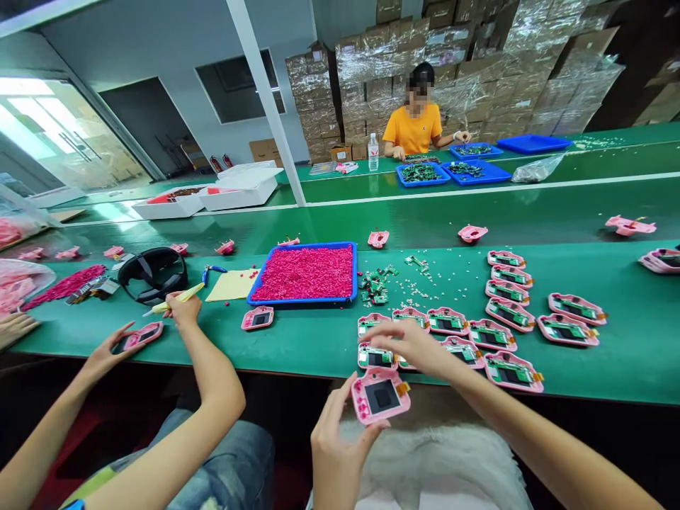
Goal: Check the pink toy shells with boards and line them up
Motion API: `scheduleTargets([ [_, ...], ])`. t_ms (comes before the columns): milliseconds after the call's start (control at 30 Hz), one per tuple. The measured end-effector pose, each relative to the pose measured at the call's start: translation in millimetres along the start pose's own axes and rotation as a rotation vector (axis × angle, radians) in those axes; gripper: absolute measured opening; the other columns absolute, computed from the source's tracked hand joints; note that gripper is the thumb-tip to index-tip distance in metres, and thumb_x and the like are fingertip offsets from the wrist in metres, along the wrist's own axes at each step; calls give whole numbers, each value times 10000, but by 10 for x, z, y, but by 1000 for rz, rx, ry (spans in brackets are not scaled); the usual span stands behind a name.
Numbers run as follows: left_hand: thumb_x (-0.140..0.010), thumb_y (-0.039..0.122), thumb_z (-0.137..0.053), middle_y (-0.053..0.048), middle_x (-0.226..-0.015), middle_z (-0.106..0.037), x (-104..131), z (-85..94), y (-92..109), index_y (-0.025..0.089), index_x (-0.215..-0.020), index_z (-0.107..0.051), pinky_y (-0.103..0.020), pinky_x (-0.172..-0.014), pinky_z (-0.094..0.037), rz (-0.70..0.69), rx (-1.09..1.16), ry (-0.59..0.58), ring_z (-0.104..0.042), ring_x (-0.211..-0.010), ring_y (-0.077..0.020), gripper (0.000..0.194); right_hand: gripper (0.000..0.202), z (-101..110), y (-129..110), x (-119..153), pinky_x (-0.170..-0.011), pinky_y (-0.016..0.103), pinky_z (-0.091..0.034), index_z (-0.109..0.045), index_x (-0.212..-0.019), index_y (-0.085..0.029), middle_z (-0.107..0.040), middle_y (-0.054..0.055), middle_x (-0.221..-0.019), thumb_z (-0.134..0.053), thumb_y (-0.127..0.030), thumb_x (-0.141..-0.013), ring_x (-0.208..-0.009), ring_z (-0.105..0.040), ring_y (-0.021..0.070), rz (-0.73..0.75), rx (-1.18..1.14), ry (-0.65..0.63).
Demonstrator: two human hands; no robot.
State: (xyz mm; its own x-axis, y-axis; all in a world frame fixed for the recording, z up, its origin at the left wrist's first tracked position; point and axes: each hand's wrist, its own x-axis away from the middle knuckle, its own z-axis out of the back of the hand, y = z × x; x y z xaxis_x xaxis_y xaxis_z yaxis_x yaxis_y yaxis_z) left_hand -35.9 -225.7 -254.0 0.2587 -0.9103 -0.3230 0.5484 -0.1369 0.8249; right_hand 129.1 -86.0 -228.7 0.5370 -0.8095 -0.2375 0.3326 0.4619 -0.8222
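My left hand (337,446) grips a pink plastic device shell (381,397) by its edges, held up in front of the table edge. A dark square screen sits in the shell, with small pink buttons on one side and an orange flex tab at the other. My right hand (414,345) reaches over rows of similar pink shells (513,372) fitted with green circuit boards; its fingers are stretched out and apart, with nothing seen in them. Whether its fingertips touch a shell below cannot be made out. Past that hand lies a pile of small green boards (375,285).
A blue tray (302,302) of small pink pieces stands ahead. On my left, a co-worker's hands (183,312) hold a pink shell and a yellow pen-like tool (178,299). Pink parts (378,239) line the green belt. Across sits another person (414,127) by blue trays.
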Motion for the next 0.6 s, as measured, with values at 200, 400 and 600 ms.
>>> scheduleTargets([
  [200,-687,592,-732,-50,-1038,-754,14,142,-178,249,-1152,-684,-330,-786,-568,126,-6,85,-699,-793,-205,581,290,264,764,-723,-953,563,-467,-773,-953,-157,-662,168,-1248,-728,-407,-813,-1216,-531,397,-228,733,230],
  [400,-697,614,-712,-45,-1055,-747,96,192,-299,247,-1162,-674,-328,-800,-552,141,-20,96,-690,-828,-201,593,142,231,961,-791,-1118,632,-269,-770,-869,-212,-633,83,-1315,-670,-312,-858,-1358,-392,362,-110,808,186],
  [600,-698,602,-717,-45,-1021,-749,93,222,-301,246,-1126,-685,-320,-770,-550,137,-38,75,-685,-802,-196,558,253,413,975,-597,-1190,652,-83,-690,-1133,-260,-581,39,-1381,-520,-223,-949,-1404,-357,293,266,951,195],
])
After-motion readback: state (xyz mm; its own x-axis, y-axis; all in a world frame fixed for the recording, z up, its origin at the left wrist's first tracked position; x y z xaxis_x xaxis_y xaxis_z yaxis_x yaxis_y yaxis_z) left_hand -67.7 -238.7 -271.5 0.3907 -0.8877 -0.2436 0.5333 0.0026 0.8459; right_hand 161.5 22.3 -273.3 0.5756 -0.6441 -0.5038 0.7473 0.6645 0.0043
